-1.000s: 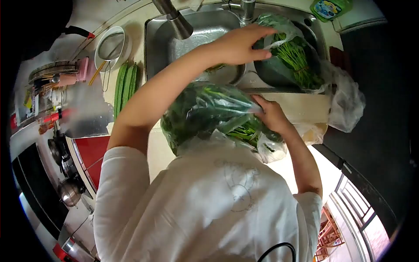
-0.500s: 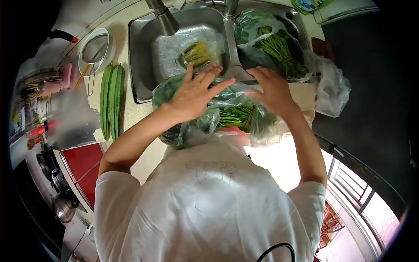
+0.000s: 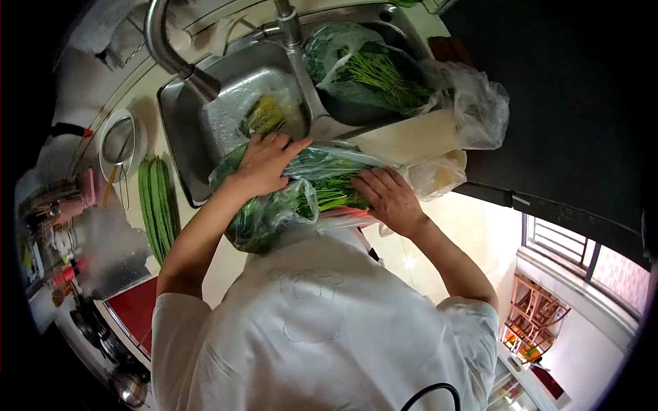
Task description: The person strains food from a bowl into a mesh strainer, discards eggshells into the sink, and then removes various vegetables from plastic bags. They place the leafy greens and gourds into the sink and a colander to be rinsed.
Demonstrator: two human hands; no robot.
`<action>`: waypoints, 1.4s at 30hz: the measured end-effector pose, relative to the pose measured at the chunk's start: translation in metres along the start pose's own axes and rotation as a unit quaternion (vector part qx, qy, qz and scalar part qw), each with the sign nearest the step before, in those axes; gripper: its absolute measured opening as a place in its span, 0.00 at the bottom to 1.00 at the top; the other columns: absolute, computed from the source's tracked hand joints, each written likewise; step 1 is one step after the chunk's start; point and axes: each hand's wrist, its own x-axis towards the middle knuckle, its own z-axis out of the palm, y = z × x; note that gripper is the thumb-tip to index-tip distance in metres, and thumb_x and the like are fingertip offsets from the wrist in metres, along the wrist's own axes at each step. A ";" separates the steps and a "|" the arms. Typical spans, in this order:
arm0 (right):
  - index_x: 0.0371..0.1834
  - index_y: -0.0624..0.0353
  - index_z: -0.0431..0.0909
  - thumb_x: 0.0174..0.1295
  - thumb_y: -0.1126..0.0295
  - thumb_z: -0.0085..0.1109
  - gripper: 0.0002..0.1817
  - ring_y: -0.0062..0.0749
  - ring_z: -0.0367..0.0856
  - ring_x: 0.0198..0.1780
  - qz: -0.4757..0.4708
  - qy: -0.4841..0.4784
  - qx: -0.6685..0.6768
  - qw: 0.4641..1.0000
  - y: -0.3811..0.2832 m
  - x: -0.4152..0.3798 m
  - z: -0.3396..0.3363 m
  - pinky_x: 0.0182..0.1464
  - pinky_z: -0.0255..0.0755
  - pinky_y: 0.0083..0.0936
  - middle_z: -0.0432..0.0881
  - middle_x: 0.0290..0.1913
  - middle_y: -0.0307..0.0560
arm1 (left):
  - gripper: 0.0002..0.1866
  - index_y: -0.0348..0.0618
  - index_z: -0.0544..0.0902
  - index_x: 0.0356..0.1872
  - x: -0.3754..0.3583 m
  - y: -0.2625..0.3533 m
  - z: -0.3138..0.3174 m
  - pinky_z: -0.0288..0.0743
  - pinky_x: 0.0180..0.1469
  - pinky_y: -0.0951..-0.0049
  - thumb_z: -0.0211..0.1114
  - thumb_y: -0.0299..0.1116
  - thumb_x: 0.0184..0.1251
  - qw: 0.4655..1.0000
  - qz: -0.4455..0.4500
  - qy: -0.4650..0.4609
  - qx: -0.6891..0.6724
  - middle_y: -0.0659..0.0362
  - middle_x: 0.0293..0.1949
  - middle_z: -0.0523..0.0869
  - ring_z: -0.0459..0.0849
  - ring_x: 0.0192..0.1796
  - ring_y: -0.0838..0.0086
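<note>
A clear plastic bag of leafy greens (image 3: 264,222) lies along the front edge of the counter, below the sink. On the bag's left part rests my left hand (image 3: 264,164), its fingers spread and palm down. My right hand (image 3: 391,198) lies over the right end of the bag, fingers bent against the plastic beside the green stems (image 3: 336,192). Another bag of greens (image 3: 373,72) sits in the right sink basin. In the left basin (image 3: 229,75) is a bag with something yellow-green (image 3: 264,115).
Ridged green gourds (image 3: 157,205) lie on the counter left of the sink, near a strainer on a white bowl (image 3: 118,140). The faucet (image 3: 199,82) reaches over the left basin. A crumpled plastic bag (image 3: 476,106) lies at the right.
My right hand has come down onto the right end of the bag. My left hand has lowered onto the bag's left part. The view has shifted and turned.
</note>
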 end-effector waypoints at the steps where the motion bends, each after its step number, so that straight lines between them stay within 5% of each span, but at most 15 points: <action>1: 0.52 0.57 0.72 0.49 0.67 0.58 0.24 0.38 0.66 0.59 0.001 0.002 0.019 1.000 0.003 0.001 -0.003 0.62 0.60 0.34 0.70 0.58 0.45 | 0.45 0.59 0.60 0.66 0.000 -0.001 0.003 0.59 0.56 0.54 0.70 0.32 0.41 1.000 -0.001 0.003 0.010 0.54 0.47 0.72 0.69 0.54 0.59; 5: 0.44 0.56 0.78 0.50 0.62 0.64 0.18 0.40 0.78 0.41 0.097 0.049 0.379 0.919 0.048 0.008 -0.018 0.47 0.72 0.36 0.80 0.40 0.44 | 0.45 0.58 0.60 0.66 -0.003 0.004 0.005 0.60 0.54 0.57 0.70 0.30 0.40 0.999 -0.003 0.023 0.042 0.54 0.49 0.72 0.70 0.54 0.59; 7: 0.40 0.56 0.79 0.53 0.61 0.64 0.14 0.42 0.80 0.34 0.265 0.188 0.346 0.880 0.071 0.038 -0.037 0.40 0.73 0.37 0.82 0.33 0.43 | 0.45 0.59 0.60 0.66 -0.003 0.006 0.004 0.60 0.53 0.57 0.70 0.30 0.40 0.999 -0.001 0.037 0.035 0.54 0.49 0.72 0.70 0.54 0.59; 11: 0.57 0.56 0.68 0.58 0.61 0.58 0.24 0.47 0.76 0.46 0.224 0.240 -0.025 0.944 0.196 0.092 0.037 0.46 0.70 0.42 0.78 0.43 0.53 | 0.44 0.58 0.62 0.65 -0.002 0.013 0.000 0.59 0.54 0.57 0.70 0.30 0.40 0.999 -0.029 0.018 0.034 0.54 0.49 0.72 0.69 0.54 0.58; 14: 0.64 0.59 0.59 0.57 0.61 0.58 0.33 0.50 0.73 0.50 0.307 0.110 -0.210 0.922 0.227 0.111 0.069 0.51 0.66 0.50 0.76 0.46 0.54 | 0.45 0.57 0.63 0.65 -0.007 0.015 0.001 0.57 0.57 0.58 0.70 0.31 0.38 0.999 -0.030 0.010 0.018 0.53 0.54 0.71 0.68 0.56 0.58; 20: 0.63 0.63 0.61 0.42 0.46 0.65 0.47 0.45 0.80 0.43 0.289 -0.203 -0.122 0.928 0.230 0.146 0.009 0.50 0.69 0.48 0.80 0.43 0.61 | 0.44 0.54 0.63 0.65 -0.001 0.016 -0.006 0.52 0.64 0.55 0.69 0.35 0.38 0.997 -0.052 0.014 -0.047 0.50 0.57 0.70 0.66 0.60 0.57; 25: 0.61 0.53 0.66 0.40 0.46 0.63 0.42 0.48 0.80 0.41 0.288 -0.125 -0.038 0.949 0.217 0.132 -0.040 0.44 0.72 0.41 0.81 0.41 0.58 | 0.44 0.55 0.63 0.65 -0.001 0.020 -0.006 0.49 0.65 0.49 0.70 0.38 0.38 0.995 -0.082 0.000 -0.058 0.51 0.56 0.70 0.66 0.61 0.58; 28: 0.66 0.48 0.60 0.43 0.46 0.62 0.44 0.51 0.79 0.41 0.345 -0.102 -0.005 0.933 0.207 0.121 0.004 0.45 0.71 0.43 0.80 0.43 0.55 | 0.45 0.55 0.63 0.65 -0.003 0.020 0.008 0.48 0.66 0.45 0.71 0.39 0.38 0.993 -0.094 0.031 -0.072 0.52 0.53 0.71 0.66 0.62 0.60; 29: 0.62 0.53 0.62 0.41 0.40 0.63 0.46 0.50 0.79 0.42 0.282 -0.029 -0.022 0.959 0.236 0.110 0.054 0.43 0.73 0.41 0.80 0.44 0.56 | 0.46 0.55 0.62 0.65 -0.006 0.015 0.012 0.48 0.66 0.45 0.71 0.40 0.37 0.993 -0.093 0.040 -0.065 0.52 0.52 0.71 0.65 0.62 0.60; 32: 0.62 0.56 0.62 0.42 0.61 0.70 0.41 0.50 0.74 0.51 0.300 -0.078 -0.039 0.950 0.209 0.128 0.030 0.51 0.69 0.42 0.75 0.53 0.55 | 0.44 0.53 0.62 0.65 -0.018 0.009 0.010 0.48 0.66 0.43 0.71 0.43 0.41 0.987 -0.083 0.119 -0.070 0.52 0.54 0.70 0.65 0.64 0.60; 35: 0.64 0.55 0.60 0.43 0.69 0.67 0.40 0.49 0.70 0.57 0.107 0.092 -0.030 0.990 0.205 0.106 0.021 0.59 0.64 0.38 0.73 0.56 0.54 | 0.42 0.53 0.63 0.65 -0.027 0.017 -0.011 0.47 0.66 0.44 0.69 0.48 0.45 0.973 -0.066 0.195 -0.102 0.52 0.59 0.68 0.64 0.64 0.59; 39: 0.67 0.54 0.56 0.42 0.73 0.66 0.44 0.45 0.61 0.65 0.012 -0.115 0.053 0.992 0.132 0.068 -0.059 0.66 0.56 0.34 0.65 0.63 0.53 | 0.41 0.52 0.67 0.63 -0.094 0.015 -0.034 0.47 0.66 0.45 0.68 0.55 0.45 0.941 -0.033 0.290 -0.170 0.52 0.63 0.66 0.64 0.65 0.57; 42: 0.70 0.51 0.51 0.36 0.65 0.72 0.54 0.45 0.50 0.70 0.023 -0.233 0.147 0.961 0.092 0.022 -0.065 0.68 0.50 0.40 0.51 0.70 0.48 | 0.39 0.53 0.71 0.61 -0.132 0.021 -0.015 0.45 0.67 0.45 0.70 0.54 0.43 0.972 -0.036 0.186 -0.141 0.55 0.64 0.65 0.61 0.67 0.56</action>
